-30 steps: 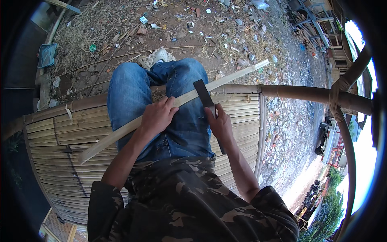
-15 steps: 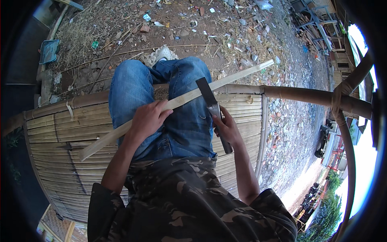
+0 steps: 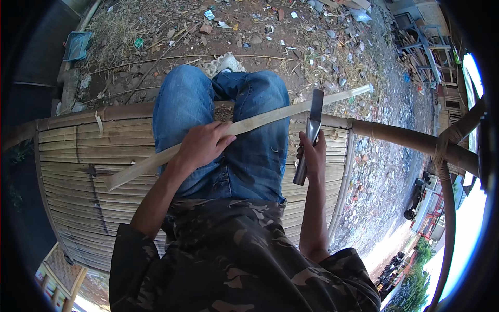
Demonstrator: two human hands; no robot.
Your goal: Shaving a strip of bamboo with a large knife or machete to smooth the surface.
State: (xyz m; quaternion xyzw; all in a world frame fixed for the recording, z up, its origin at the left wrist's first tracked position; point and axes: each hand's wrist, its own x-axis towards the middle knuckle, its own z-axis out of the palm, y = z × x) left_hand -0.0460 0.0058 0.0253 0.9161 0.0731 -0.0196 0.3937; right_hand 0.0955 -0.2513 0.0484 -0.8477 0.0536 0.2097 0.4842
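Observation:
A long pale bamboo strip (image 3: pixel 265 118) lies slantwise across my jeans-covered thighs, its far end up to the right. My left hand (image 3: pixel 204 145) is closed around it near the middle, over my left thigh. In my right hand (image 3: pixel 314 154) is a broad-bladed knife (image 3: pixel 316 106) with a flat dark blade, a shiny metal socket and a tubular handle. The blade points away from me and crosses over the strip right of my right knee; I cannot tell if they touch. My right fingers wrap the handle near the socket.
I sit on a slatted bamboo bench (image 3: pixel 119 148) with a round bamboo edge pole (image 3: pixel 387 131). An upright bamboo post (image 3: pixel 451 208) is tied to it at right. Littered ground (image 3: pixel 249 39) lies ahead, with a blue-green basket (image 3: pixel 78 46) at far left and stacked wood (image 3: pixel 416 54) at far right.
My right hand has moved to the right with the knife, its blade now tilting rightward instead of leftward, farther along the strip. The left hand keeps its hold; the whole view has shifted slightly.

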